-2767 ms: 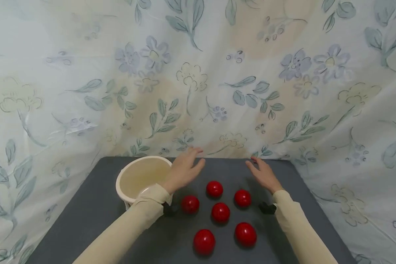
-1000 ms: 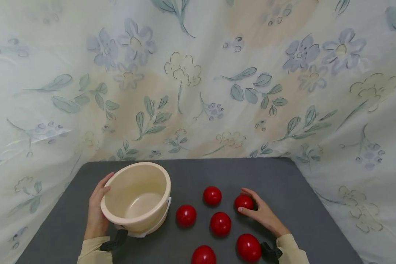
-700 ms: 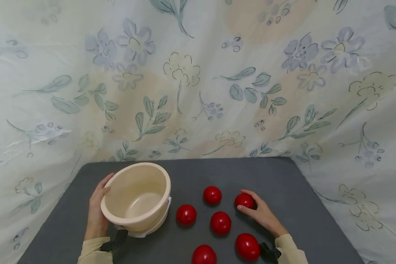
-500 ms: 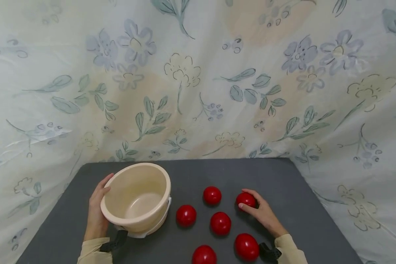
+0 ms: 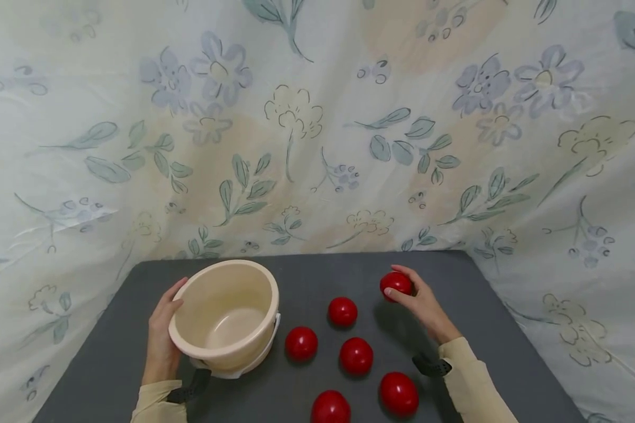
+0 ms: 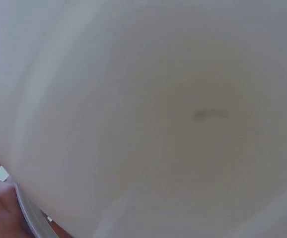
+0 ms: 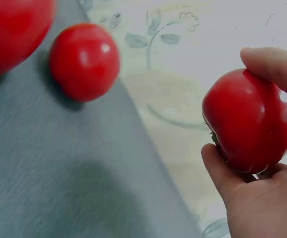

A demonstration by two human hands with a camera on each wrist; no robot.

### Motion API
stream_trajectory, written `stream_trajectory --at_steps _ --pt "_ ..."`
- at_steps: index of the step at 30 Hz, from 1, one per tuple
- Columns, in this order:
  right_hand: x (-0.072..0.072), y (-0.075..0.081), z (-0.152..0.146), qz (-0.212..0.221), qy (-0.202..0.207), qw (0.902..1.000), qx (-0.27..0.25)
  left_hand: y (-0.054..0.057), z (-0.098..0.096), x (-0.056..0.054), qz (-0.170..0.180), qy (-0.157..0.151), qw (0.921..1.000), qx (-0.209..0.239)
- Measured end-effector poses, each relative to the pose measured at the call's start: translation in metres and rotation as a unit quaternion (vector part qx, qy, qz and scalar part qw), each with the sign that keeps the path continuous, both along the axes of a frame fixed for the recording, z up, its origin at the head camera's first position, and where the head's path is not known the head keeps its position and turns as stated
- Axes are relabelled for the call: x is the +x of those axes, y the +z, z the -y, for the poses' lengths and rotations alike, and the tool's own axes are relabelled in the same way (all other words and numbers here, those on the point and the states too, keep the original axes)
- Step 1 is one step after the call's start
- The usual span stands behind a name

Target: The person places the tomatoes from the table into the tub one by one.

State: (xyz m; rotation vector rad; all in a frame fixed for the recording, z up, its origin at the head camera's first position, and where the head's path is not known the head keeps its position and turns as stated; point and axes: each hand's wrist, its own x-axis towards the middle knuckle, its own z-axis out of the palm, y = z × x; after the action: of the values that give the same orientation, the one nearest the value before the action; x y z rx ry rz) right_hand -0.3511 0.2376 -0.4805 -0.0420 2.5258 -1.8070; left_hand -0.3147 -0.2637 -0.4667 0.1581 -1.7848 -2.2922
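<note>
At the left of the surface [image 5: 317,276], left hand [image 5: 162,335] holds the bucket [image 5: 224,314] by its left side, thumb over the rim, fingers along the outside. Bucket stands mouth up; any slight tilt hard to tell. Handle [image 5: 277,325] hangs down its right side.

Middle: five loose tomatoes [image 5: 356,356] spread out, none touching another.

Right: right hand [image 5: 422,305] pinches the held tomato [image 5: 395,286] between thumb and fingers, spread only to the fruit's width. It's off the surface, shadow below and apart, beyond the loose ones.

Step in hand reads as lifting one tomato while the other hand steadies the bucket. Next move probably calls for a firm but light pinch; any travel left would need height over the loose fruit and rim.

Direction: right wrist view shows a green stem bit [image 7: 214,138] on the held tomato's lower-left edge, so stem end faces roughly that way, off the palm. Near-round shape; no clear long axis.
</note>
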Motion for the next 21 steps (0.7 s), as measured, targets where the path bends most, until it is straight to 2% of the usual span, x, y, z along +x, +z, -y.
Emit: stream_trajectory --at_steps 11,17,21 --pt "-0.02 0.033 0.015 -0.027 0.043 0.9975 -0.05 0.0 -0.004 0.002 -0.011 0.039 0.9988 -0.026" --pt "-0.022 0.055 0.021 -0.036 0.065 0.9958 -0.054 0.003 -0.005 0.003 0.002 0.023 0.9959 -0.087" --pt "-0.025 0.072 0.028 -0.043 0.08 0.994 -0.061 0.005 -0.002 0.004 0.014 0.003 0.9954 -0.095"
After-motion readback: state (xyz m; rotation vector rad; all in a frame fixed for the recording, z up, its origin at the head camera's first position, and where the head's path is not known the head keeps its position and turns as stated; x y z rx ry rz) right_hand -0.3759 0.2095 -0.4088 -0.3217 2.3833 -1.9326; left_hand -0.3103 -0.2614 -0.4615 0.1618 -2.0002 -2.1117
